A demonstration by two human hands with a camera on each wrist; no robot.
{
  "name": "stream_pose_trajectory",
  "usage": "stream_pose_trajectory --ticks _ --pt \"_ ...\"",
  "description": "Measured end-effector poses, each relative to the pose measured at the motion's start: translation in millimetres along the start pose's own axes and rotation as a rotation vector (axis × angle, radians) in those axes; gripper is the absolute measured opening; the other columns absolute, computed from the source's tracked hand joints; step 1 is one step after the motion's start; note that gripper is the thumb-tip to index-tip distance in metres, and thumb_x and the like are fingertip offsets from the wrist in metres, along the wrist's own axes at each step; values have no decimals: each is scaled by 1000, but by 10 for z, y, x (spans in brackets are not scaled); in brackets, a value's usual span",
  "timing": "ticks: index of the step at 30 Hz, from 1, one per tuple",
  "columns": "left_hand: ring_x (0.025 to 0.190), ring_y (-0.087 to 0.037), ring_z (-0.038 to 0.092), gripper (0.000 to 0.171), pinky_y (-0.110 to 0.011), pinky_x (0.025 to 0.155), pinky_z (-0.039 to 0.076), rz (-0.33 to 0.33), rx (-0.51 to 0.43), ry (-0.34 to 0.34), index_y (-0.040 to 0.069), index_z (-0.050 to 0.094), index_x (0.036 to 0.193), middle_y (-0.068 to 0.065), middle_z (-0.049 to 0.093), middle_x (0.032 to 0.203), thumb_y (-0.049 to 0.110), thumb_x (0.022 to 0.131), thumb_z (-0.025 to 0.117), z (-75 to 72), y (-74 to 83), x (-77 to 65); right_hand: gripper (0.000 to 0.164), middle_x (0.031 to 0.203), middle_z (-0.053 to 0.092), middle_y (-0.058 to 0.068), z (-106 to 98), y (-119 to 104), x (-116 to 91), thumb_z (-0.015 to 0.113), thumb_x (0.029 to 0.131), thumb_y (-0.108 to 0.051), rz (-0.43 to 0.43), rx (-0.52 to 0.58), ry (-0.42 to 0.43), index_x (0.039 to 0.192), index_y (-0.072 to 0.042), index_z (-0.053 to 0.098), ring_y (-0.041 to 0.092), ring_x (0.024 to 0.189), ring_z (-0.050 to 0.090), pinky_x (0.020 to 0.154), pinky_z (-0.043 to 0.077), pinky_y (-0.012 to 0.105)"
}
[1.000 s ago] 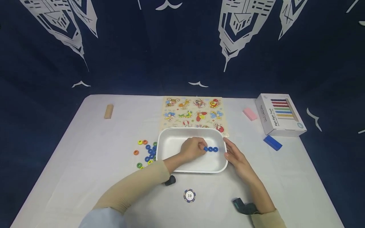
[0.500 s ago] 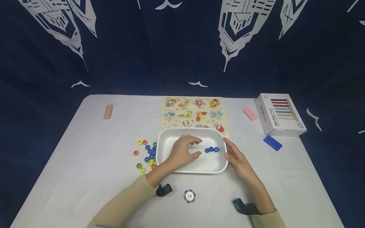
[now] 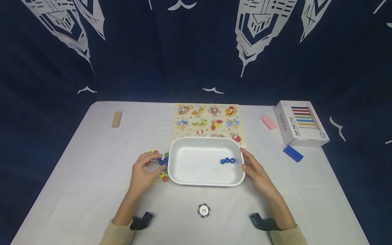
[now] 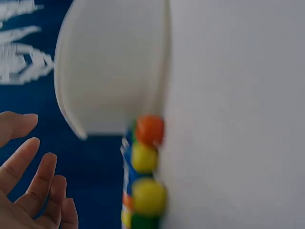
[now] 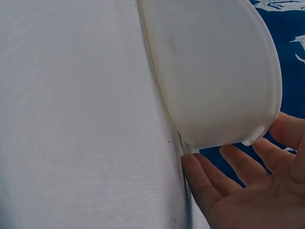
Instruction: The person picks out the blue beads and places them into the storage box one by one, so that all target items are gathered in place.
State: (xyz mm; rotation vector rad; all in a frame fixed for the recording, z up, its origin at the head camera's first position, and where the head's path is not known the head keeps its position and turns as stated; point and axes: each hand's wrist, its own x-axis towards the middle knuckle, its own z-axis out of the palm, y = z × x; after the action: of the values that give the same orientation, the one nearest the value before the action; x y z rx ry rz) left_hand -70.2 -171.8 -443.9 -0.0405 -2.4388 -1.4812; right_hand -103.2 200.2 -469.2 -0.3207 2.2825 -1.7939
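Observation:
My left hand (image 3: 143, 174) is over a small pile of coloured beads (image 3: 161, 162) beside the tray's left end. Its thumb and fingers stand apart with nothing visible between them, and it hides part of the pile. In the left wrist view, orange and yellow beads (image 4: 148, 196) lie near the tray wall, away from the fingers. A white tray (image 3: 196, 184) sits in the middle of the table. Inside it, at the right, three blue beads (image 3: 227, 160) form a short row. My right hand (image 3: 257, 172) rests its loosely extended fingers against the tray's right side.
Behind the tray lies a board with insect pictures (image 3: 208, 119). A poker chip (image 3: 203, 210) lies in front. Farther right are a white box (image 3: 301, 122), a pink block (image 3: 268, 123) and a blue block (image 3: 293, 153). One wooden block (image 3: 116, 119) is at the back left.
My left hand has let go of a blue bead in the tray's row, lifted away and moved left to the bead pile. The right hand has stayed at the tray's side.

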Motion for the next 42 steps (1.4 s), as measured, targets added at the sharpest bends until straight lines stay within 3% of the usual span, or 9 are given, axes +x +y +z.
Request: stream_pose_trajectory --ticks 6,10,14,19,25,33,35,38,42 --pt "91 -17 51 32 -33 83 39 -82 8 40 15 66 100 1 61 98 11 69 75 -153 -335 -97 51 144 26 10 1 5 -5 43 93 -15 12 -8 6 139 -25 25 27 130 29 90 33 10" --pt "93 -15 52 32 -32 83 39 -97 -4 36 16 66 99 -1 61 99 7 69 74 -159 -441 -108 51 145 25 9 4 2 -12 43 93 -16 16 -14 9 139 -26 26 27 130 28 90 33 9" --pt "101 -10 48 33 -34 91 38 -116 68 -5 18 65 98 5 58 104 7 68 74 -123 -496 -120 50 145 26 8 7 -3 -18 44 93 -18 26 -22 14 139 -27 26 26 130 29 90 32 10" --pt "102 -13 43 33 -41 91 35 -60 175 -31 16 66 95 4 58 103 8 64 74 -72 -528 -130 50 144 27 8 6 -3 -21 44 93 -18 23 -34 20 139 -27 26 26 130 30 92 33 12" --pt "98 -14 42 30 -36 86 35 17 316 -40 12 69 91 2 57 101 9 61 76 -28 -558 -122 50 144 27 7 9 -14 -21 43 93 -17 24 -42 23 139 -27 26 25 130 29 91 32 10" --pt "96 -15 46 25 -35 82 38 48 370 -5 12 69 87 2 60 98 12 63 76 -23 -472 -120 50 144 27 7 10 -31 -15 43 93 -18 27 -44 16 139 -27 25 26 129 31 99 30 41" --pt "92 -12 50 25 -33 80 42 52 340 21 13 68 89 3 62 96 13 65 76 -30 -398 -103 50 144 27 7 10 -34 -15 43 93 -18 30 -44 16 139 -28 25 26 129 31 100 31 38" --pt "83 -10 56 25 -28 73 48 75 242 32 14 66 92 2 65 92 13 68 75 -13 -225 -38 50 144 27 7 9 -36 -18 43 93 -18 34 -42 16 139 -28 25 26 129 31 97 35 24" --pt "74 -13 56 23 -31 68 49 85 46 -34 13 66 92 1 64 85 13 70 74 137 83 99 50 144 28 8 10 -38 -20 43 93 -18 33 -30 17 139 -27 26 26 129 31 90 33 10"
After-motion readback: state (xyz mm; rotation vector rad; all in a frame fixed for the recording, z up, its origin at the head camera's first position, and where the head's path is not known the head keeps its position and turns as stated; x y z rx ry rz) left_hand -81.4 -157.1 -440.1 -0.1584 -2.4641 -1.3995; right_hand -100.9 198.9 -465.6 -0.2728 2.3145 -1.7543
